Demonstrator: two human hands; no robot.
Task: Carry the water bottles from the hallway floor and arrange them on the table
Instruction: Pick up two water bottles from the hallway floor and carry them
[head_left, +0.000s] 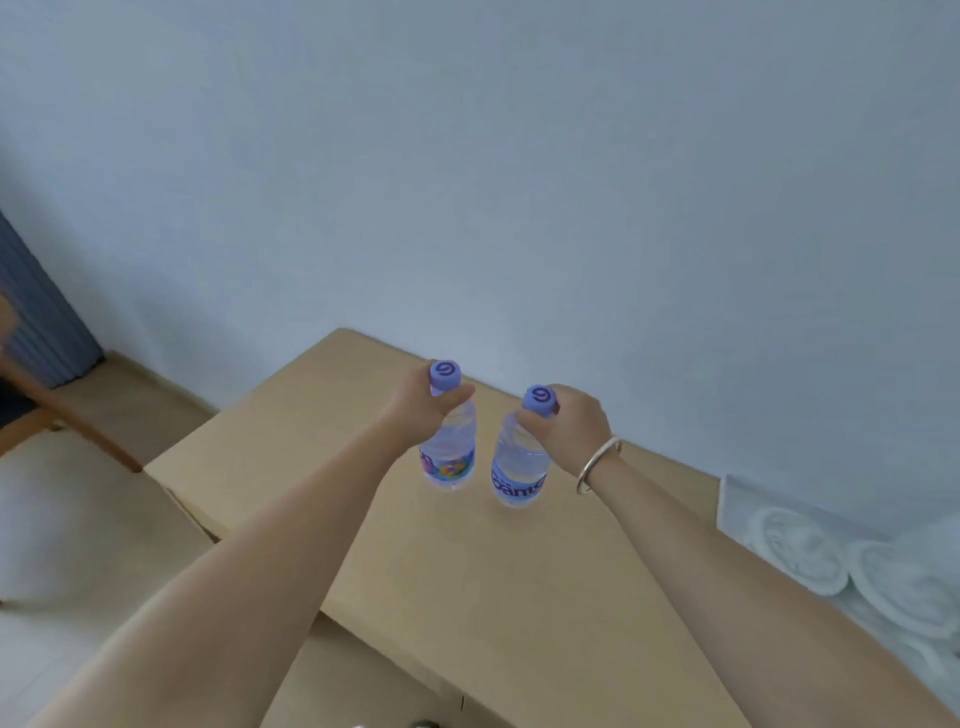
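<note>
tan table (519, 597) against pale wall (519, 156), rolled white towels (841, 566) right

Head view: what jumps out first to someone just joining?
Two clear water bottles with purple caps, the left bottle and right bottle, side by side on the tan table. The left hand and right hand each hold one by the neck. Rolled white towels lie far right.
</note>
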